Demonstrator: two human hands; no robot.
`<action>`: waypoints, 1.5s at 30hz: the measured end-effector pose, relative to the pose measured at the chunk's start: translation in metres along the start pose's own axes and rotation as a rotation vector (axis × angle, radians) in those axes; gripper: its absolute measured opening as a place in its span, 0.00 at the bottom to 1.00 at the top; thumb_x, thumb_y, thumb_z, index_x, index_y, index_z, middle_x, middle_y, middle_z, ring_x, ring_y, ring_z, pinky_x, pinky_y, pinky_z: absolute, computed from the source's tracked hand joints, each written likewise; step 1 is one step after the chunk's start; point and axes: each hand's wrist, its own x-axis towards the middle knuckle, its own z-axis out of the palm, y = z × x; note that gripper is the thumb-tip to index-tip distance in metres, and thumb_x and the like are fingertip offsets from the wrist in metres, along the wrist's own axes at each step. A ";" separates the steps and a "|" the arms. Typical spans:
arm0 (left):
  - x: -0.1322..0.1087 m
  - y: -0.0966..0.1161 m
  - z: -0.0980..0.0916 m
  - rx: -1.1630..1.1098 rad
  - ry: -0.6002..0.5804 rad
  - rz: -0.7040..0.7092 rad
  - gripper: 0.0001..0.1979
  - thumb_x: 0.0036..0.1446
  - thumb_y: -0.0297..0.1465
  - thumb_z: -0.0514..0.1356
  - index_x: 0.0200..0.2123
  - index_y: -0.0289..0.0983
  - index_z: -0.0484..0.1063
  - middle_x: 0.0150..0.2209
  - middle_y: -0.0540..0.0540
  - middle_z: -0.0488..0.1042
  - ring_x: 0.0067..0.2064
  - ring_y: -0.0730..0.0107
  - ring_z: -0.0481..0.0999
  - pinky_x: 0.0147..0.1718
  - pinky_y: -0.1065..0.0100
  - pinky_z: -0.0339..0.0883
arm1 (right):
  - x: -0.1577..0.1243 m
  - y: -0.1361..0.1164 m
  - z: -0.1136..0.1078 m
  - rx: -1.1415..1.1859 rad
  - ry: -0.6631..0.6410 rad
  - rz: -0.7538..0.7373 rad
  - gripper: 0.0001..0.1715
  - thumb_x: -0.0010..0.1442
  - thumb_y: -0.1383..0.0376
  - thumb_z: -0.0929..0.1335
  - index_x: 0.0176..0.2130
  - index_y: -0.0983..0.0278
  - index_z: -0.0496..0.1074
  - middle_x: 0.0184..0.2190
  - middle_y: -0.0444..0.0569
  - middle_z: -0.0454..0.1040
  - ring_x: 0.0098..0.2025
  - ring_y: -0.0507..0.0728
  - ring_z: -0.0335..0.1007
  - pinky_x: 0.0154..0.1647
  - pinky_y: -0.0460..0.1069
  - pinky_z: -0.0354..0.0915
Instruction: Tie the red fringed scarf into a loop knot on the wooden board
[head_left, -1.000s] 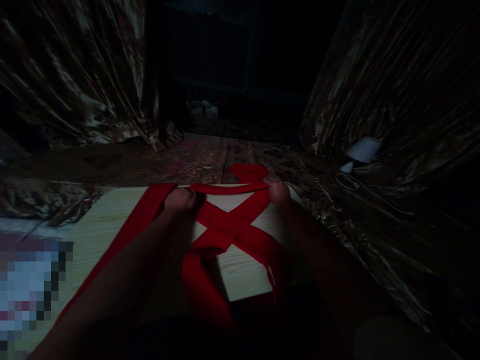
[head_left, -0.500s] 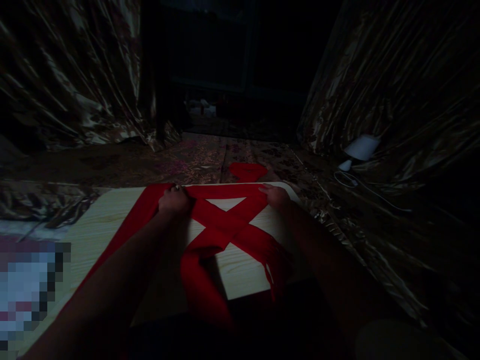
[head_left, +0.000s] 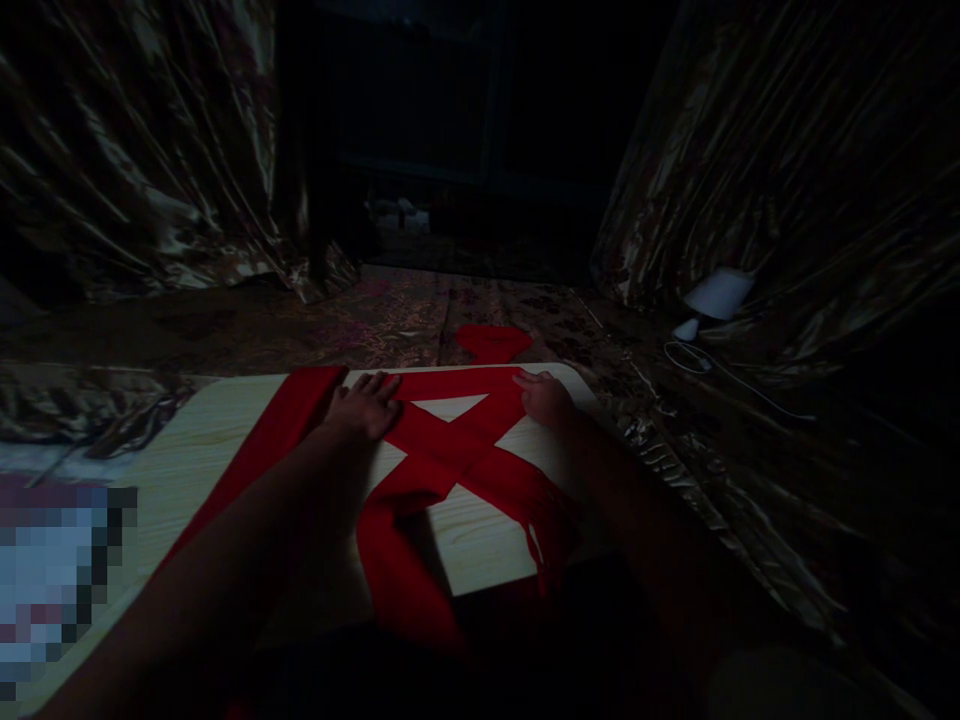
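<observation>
A red scarf lies on a pale wooden table, its bands crossing in an X below a straight band along the far edge. One end with fringe hangs at the near edge. My left hand rests on the upper left corner of the band, fingers spread. At the upper right corner my right hand touches the band with its fingers stretched out. Another red length runs down the table's left side, partly behind my left forearm. A red piece lies just beyond the far edge.
A small white lamp with a looped cord stands at the right on patterned fabric. Curtains hang at both sides. A blurred, pixelated patch is at the lower left. The room is dim.
My left hand has shifted slightly right and its fingers have spread from a closed grip at the corner. My right hand has barely moved; the view has shifted slightly.
</observation>
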 end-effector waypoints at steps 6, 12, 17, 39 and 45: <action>-0.009 0.005 -0.005 -0.069 0.022 0.004 0.36 0.64 0.47 0.47 0.72 0.43 0.50 0.73 0.40 0.45 0.73 0.43 0.42 0.64 0.32 0.35 | -0.011 -0.005 -0.006 -0.029 -0.018 0.103 0.30 0.65 0.66 0.61 0.65 0.60 0.66 0.67 0.50 0.63 0.60 0.61 0.63 0.58 0.54 0.61; -0.058 0.049 -0.021 -0.475 0.124 0.356 0.28 0.62 0.34 0.50 0.65 0.40 0.67 0.64 0.46 0.68 0.65 0.62 0.67 0.65 0.61 0.57 | -0.025 -0.041 -0.031 0.050 0.127 0.121 0.19 0.64 0.67 0.63 0.51 0.65 0.76 0.52 0.57 0.76 0.52 0.61 0.68 0.54 0.51 0.61; -0.088 0.068 -0.016 -0.631 0.031 0.423 0.28 0.65 0.41 0.48 0.64 0.37 0.67 0.64 0.46 0.68 0.65 0.63 0.67 0.66 0.62 0.57 | -0.068 -0.091 -0.049 0.319 0.049 -0.107 0.09 0.63 0.62 0.67 0.33 0.63 0.75 0.33 0.47 0.76 0.35 0.53 0.69 0.36 0.46 0.60; -0.082 0.059 0.011 -0.905 0.008 0.306 0.30 0.61 0.41 0.46 0.58 0.32 0.73 0.61 0.40 0.71 0.64 0.56 0.68 0.66 0.55 0.54 | -0.105 -0.177 -0.048 0.009 0.074 -0.412 0.24 0.66 0.73 0.60 0.60 0.66 0.66 0.58 0.57 0.69 0.52 0.60 0.70 0.50 0.54 0.68; -0.080 0.059 0.013 -0.917 0.009 0.322 0.30 0.61 0.42 0.46 0.56 0.31 0.75 0.60 0.39 0.73 0.63 0.56 0.69 0.66 0.55 0.55 | -0.108 -0.179 -0.045 0.032 0.111 -0.348 0.25 0.68 0.72 0.58 0.62 0.66 0.66 0.59 0.58 0.69 0.54 0.60 0.68 0.55 0.55 0.64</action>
